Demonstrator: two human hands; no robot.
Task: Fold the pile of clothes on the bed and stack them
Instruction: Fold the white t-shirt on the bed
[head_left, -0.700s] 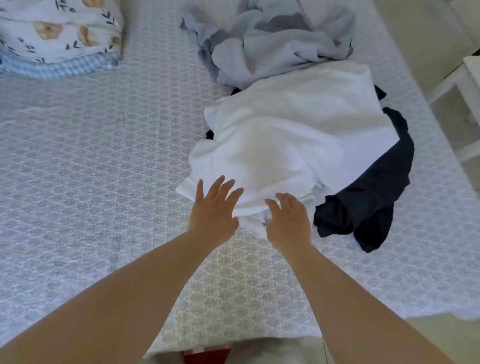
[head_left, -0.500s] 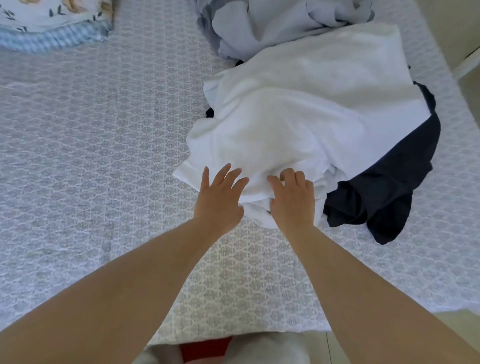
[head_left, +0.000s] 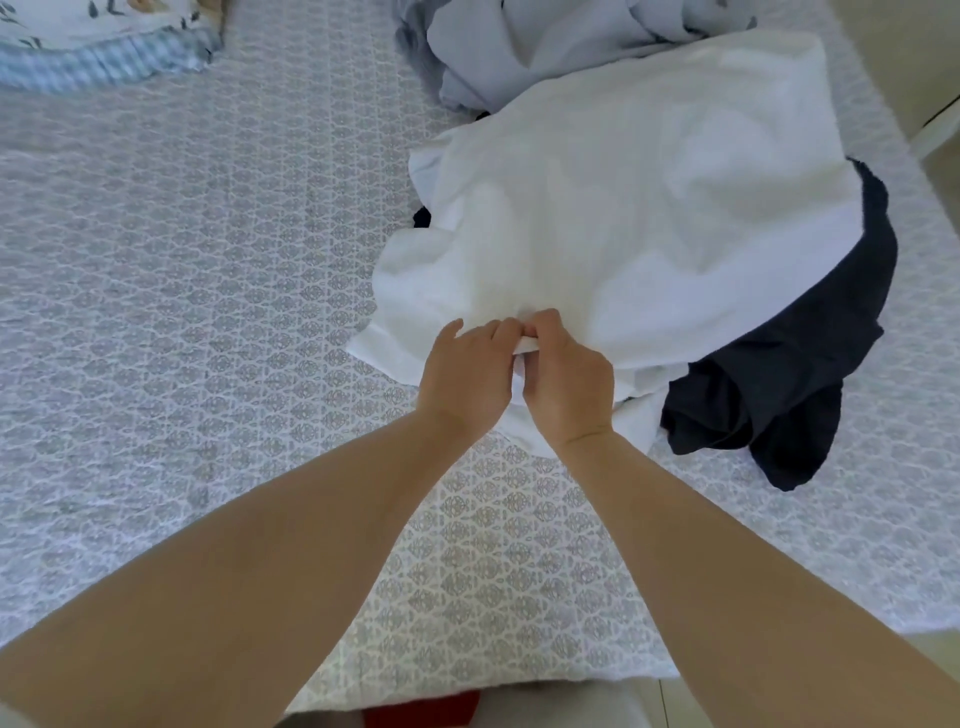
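A loose pile of clothes lies on the bed to the right of centre. On top is a large white garment (head_left: 649, 208). A dark navy garment (head_left: 800, 384) sticks out beneath it on the right, and a pale grey-blue garment (head_left: 519, 47) is bunched at the far end. My left hand (head_left: 465, 374) and my right hand (head_left: 566, 376) meet at the near edge of the white garment. Both pinch a fold of its white cloth between fingers and thumb.
The bed (head_left: 208, 312) has a grey-and-white patterned cover, with bare cover to the left of the pile. A floral pillow with a blue checked edge (head_left: 104, 57) lies at the far left. The bed's right edge meets a pale floor (head_left: 924, 52).
Both hands were flat and apart on the white garment's near edge. They have come together and curled, now pinching its cloth. The view has moved closer to the pile.
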